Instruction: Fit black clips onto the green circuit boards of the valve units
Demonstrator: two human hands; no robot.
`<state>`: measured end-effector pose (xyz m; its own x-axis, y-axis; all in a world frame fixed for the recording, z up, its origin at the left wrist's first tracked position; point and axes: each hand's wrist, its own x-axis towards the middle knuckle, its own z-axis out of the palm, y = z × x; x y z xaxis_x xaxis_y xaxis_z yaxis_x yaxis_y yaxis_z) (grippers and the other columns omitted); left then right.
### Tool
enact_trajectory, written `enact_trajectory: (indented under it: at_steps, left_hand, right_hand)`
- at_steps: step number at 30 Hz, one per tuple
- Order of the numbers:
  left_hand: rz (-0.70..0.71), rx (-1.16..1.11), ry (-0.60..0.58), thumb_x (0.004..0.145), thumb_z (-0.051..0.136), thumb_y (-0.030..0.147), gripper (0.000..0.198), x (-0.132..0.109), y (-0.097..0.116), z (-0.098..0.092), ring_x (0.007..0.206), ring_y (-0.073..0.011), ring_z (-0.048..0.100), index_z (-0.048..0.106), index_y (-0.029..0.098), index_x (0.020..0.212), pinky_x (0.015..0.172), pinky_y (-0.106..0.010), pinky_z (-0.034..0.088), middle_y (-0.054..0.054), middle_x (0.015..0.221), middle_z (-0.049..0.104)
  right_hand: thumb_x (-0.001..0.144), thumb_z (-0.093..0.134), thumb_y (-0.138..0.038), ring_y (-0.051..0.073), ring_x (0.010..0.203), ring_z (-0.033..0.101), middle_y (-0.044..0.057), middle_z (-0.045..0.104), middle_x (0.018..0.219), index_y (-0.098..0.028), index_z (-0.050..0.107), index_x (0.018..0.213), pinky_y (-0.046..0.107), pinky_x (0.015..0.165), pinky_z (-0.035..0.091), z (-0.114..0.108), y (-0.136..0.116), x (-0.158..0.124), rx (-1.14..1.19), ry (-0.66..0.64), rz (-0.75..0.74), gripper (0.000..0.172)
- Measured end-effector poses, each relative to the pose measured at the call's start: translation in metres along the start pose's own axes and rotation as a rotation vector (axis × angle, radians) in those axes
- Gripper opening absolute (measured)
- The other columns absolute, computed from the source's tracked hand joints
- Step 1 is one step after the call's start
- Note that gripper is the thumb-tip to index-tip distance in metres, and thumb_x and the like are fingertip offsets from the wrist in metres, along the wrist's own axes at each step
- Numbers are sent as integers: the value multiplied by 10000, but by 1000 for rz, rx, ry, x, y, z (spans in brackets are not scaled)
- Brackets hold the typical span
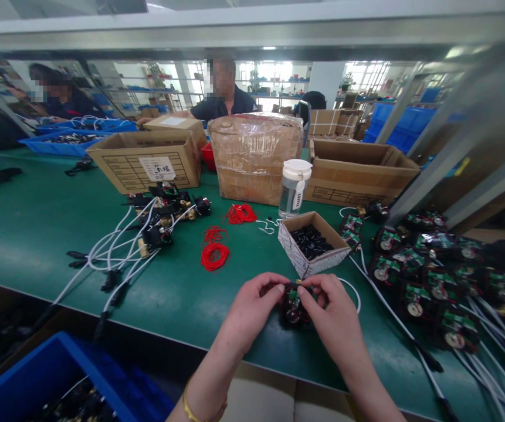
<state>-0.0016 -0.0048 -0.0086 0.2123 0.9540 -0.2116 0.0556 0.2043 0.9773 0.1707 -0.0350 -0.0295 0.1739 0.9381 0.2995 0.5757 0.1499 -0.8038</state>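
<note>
Near the front edge of the green table, a black housing with a green circuit board (294,309) sits between my two hands. My left hand (252,308) grips its left side, thumb and fingers closed at the upper edge. With closed fingers my right hand (331,313) holds the other side, its thumb over the board. A white cable (354,291) curves out behind my right hand. Just beyond stands a small open carton (311,266) holding black parts (311,239). Whatever lies between my fingertips is too small to make out.
Several similar board units (414,302) with white cables crowd the right side. Cabled brass-fitted units (159,223) lie left, near red wire bundles (215,257). A lidded bottle (294,190) and cardboard boxes (256,158) stand behind. A blue bin (65,351) is below left. Two people sit across.
</note>
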Motion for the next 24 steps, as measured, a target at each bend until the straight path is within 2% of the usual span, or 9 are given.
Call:
enact_trajectory:
  at_steps: [5,9,16,24]
  left_hand:
    - [-45,-113,-24,804,676,246,270,-2,-7,1,785,-157,629,757,171,1050,782,-279,481,-21,847,721]
    - [-15,-80,15,804,672,229,271,-2,-13,4,760,-151,612,758,170,1054,738,-264,469,-11,809,680]
    - [106,102,56,888,628,283,264,-5,-20,1,937,-197,654,785,223,1092,878,-320,501,-64,1018,729]
    - [32,-32,73,785,692,223,287,-2,-23,6,730,-149,606,774,184,1058,719,-266,498,-16,802,667]
  right_hand:
    - [951,615,-431,188,667,502,24,550,841,-207,709,919,306,614,422,2,2,0,-12,-3,-16,245]
    - [963,619,-456,183,658,500,22,557,840,-204,708,930,301,604,426,2,4,0,-7,4,-12,269]
    - [965,616,-468,187,656,503,28,557,844,-205,710,933,307,604,437,3,3,-1,-11,6,-8,280]
    - [973,618,-491,191,665,510,35,568,849,-202,711,934,308,601,445,3,4,-1,3,9,-9,306]
